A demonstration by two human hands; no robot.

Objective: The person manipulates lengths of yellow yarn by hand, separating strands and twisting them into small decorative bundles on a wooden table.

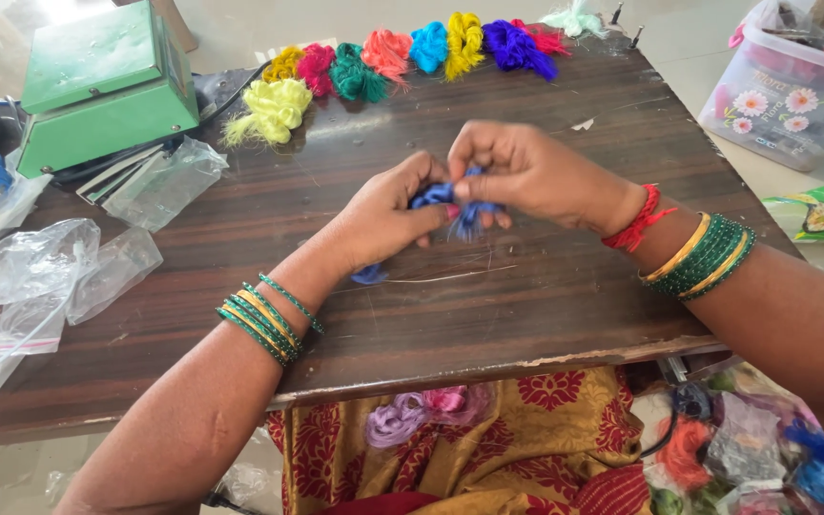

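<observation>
Two bare hands pinch a small bundle of blue thread between them over the middle of a dark wooden surface.

The blue thread bundle point(450, 202) sits directly between the hands, just above the surface point(526, 315), its loose ends hanging down toward the wood. It runs roughly left to right from one hand to the other. The left hand point(388, 215) is closed around its near end, fingers curled, with a short blue tail point(369, 276) showing below the palm. The right hand point(517, 172) comes from the other side, thumb and fingertips pressed together on the bundle's top. Both are equally close. Beyond them, a row of coloured thread bundles point(412, 52) lines the far edge.
</observation>
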